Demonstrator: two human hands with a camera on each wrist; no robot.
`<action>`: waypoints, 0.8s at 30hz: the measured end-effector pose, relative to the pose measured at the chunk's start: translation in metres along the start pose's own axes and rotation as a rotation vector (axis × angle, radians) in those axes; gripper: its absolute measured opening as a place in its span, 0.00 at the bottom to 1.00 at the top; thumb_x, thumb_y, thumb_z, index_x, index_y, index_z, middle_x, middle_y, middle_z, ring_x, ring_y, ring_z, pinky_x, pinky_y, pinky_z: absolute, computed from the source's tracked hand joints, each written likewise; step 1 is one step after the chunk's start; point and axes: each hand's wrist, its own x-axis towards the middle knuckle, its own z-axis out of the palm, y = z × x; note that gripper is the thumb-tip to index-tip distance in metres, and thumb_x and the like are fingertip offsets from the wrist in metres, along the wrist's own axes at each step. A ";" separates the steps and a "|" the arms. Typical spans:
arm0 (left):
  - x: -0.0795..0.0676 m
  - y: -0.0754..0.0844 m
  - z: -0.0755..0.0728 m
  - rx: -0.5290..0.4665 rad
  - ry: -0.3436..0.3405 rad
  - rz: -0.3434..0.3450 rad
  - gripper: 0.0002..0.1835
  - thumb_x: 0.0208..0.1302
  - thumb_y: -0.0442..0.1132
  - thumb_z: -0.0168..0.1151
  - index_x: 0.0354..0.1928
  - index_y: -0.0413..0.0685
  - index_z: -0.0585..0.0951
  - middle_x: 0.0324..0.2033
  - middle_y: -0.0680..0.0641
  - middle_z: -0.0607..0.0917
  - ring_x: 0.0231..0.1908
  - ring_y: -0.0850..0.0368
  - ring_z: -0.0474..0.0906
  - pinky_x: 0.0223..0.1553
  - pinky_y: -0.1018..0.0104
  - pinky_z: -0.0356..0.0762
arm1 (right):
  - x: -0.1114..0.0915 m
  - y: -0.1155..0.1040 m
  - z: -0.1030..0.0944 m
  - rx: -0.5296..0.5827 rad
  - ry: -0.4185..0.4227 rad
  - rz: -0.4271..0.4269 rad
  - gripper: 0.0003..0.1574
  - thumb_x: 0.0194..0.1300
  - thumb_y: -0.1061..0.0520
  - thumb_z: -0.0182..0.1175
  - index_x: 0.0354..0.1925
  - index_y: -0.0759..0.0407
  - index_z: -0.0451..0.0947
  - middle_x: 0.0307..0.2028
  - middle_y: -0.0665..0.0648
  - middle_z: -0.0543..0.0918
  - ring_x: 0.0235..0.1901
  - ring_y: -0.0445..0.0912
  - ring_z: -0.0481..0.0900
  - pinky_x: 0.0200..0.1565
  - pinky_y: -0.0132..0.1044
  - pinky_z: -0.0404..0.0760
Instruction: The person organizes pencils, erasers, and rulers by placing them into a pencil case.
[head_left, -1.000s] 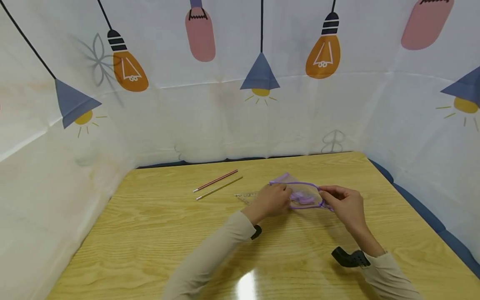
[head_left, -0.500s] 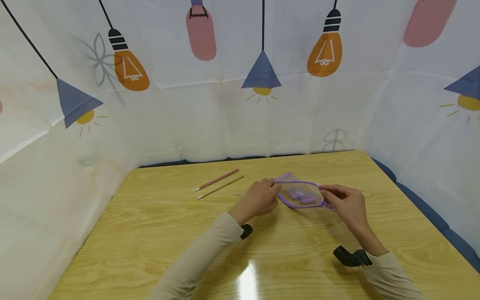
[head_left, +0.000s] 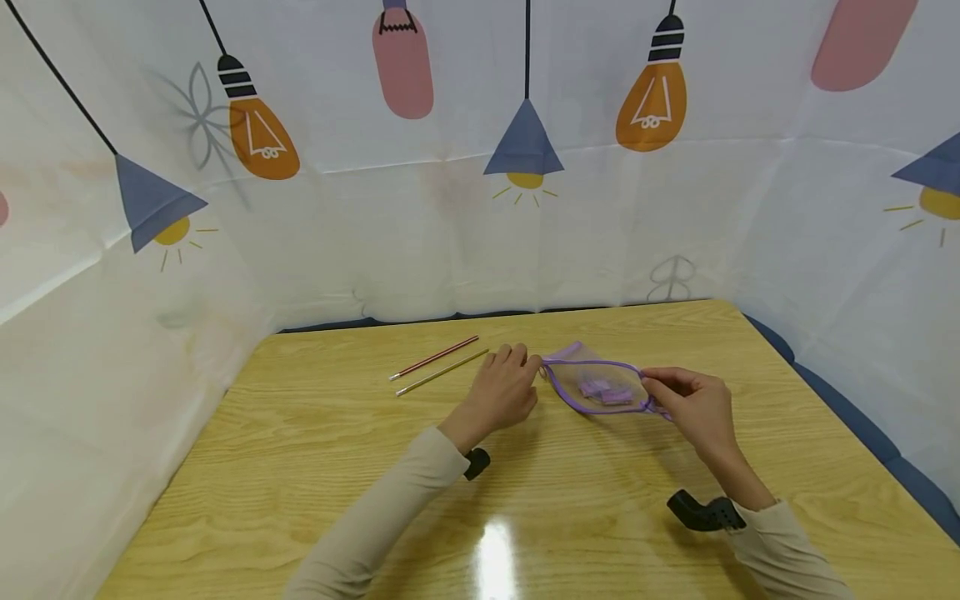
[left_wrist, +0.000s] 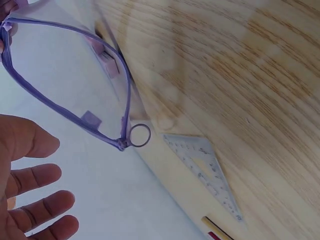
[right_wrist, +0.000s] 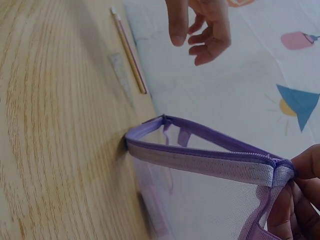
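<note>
A see-through mesh zipper pouch [right_wrist: 210,166] with purple edging gapes at its mouth. My right hand [head_left: 693,408] pinches the pouch's right-hand corner between thumb and fingers. Small purple pieces [head_left: 606,392] show through the mesh inside. My left hand [head_left: 498,390] is just left of the pouch, fingers spread and apart, holding nothing. At the far end of the zipper, a ring pull [left_wrist: 140,135] hangs in the left wrist view. A clear triangular set square [left_wrist: 210,167] lies flat on the table; in the head view the left hand hides it.
A red pencil [head_left: 433,358] and a gold pencil [head_left: 442,372] lie side by side behind the left hand, on the wooden table [head_left: 300,467]. A white printed curtain [head_left: 450,233] hangs beyond the table's back edge.
My left hand has come away from the pouch's mouth and moved left, now covering the set square in the head view. The right hand keeps its pinch on the pouch.
</note>
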 end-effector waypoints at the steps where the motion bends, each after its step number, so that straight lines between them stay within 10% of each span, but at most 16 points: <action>1: -0.001 -0.001 0.000 -0.001 -0.005 -0.005 0.12 0.67 0.44 0.58 0.49 0.50 0.75 0.38 0.50 0.70 0.37 0.55 0.64 0.39 0.62 0.69 | 0.000 -0.001 0.000 0.003 -0.001 -0.003 0.14 0.64 0.57 0.66 0.44 0.66 0.85 0.30 0.52 0.86 0.25 0.40 0.80 0.21 0.34 0.77; 24: -0.007 -0.027 0.018 -0.146 -0.105 -0.072 0.17 0.65 0.45 0.64 0.50 0.44 0.76 0.37 0.47 0.75 0.33 0.54 0.69 0.31 0.64 0.70 | -0.004 -0.006 0.002 0.041 0.016 -0.008 0.15 0.64 0.57 0.65 0.45 0.68 0.84 0.32 0.50 0.86 0.27 0.40 0.82 0.26 0.32 0.80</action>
